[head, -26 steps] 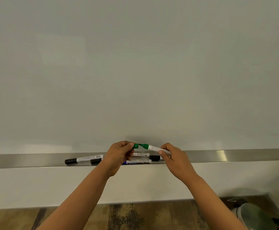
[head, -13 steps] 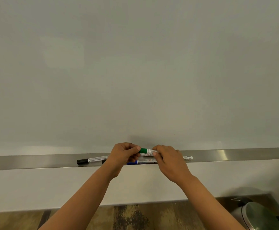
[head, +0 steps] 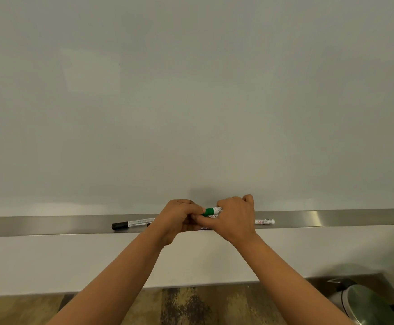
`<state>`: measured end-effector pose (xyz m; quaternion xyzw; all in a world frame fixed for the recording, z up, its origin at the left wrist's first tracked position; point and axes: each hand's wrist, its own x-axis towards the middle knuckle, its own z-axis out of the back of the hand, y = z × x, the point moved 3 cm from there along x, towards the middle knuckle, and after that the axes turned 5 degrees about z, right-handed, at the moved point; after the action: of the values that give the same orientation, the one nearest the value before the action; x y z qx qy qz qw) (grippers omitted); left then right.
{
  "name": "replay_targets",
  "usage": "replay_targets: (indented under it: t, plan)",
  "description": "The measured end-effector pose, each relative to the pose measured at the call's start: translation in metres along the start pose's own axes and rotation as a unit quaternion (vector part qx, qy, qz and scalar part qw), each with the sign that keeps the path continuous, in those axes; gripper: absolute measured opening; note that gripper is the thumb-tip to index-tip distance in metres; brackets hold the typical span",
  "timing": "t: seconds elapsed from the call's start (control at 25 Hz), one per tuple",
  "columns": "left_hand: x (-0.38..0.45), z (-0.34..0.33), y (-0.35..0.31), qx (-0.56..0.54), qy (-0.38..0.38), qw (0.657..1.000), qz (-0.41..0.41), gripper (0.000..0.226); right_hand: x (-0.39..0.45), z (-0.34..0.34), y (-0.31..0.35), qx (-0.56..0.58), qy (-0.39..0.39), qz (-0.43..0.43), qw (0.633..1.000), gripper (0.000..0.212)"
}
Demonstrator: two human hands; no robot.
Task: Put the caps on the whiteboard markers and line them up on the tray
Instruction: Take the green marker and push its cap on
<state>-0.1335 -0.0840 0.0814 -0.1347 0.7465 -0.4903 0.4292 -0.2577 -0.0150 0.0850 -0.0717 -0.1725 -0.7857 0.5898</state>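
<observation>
A green whiteboard marker (head: 212, 211) is held level just above the steel tray (head: 50, 225), its green cap pushed on at the left. My left hand (head: 178, 218) pinches the cap end and my right hand (head: 234, 216) wraps the white barrel. A black-capped marker (head: 132, 224) lies on the tray to the left. The white end of another marker (head: 265, 222) sticks out to the right of my right hand. More markers lie under my hands, mostly hidden.
A blank whiteboard (head: 191, 102) fills the view above the tray. A metal-lidded bin (head: 367, 301) stands on the floor at the lower right. The tray runs across the full width.
The green cap and marker were apart a second ago; they have come together. Both hands have closed in on the marker and dropped toward the tray.
</observation>
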Motion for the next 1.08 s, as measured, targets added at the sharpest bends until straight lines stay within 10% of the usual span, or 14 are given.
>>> replay_targets:
  t: [0.32, 0.64, 1.08]
  plan:
    - [0.007, -0.008, 0.000, 0.004, -0.010, 1.000, 0.010, 0.007, 0.002, -0.006, -0.011, 0.038, -0.030, 0.025, 0.998, 0.060]
    - [0.009, 0.013, 0.004, 0.017, -0.047, 0.999, -0.003, 0.005, -0.011, -0.020, -0.024, 0.134, 0.115, 0.136, 0.975, 0.026]
    - [0.009, 0.078, 0.030, 0.124, -0.198, 0.969, -0.076, 0.008, -0.047, -0.031, -0.055, 0.175, 0.097, -0.015, 0.980, 0.022]
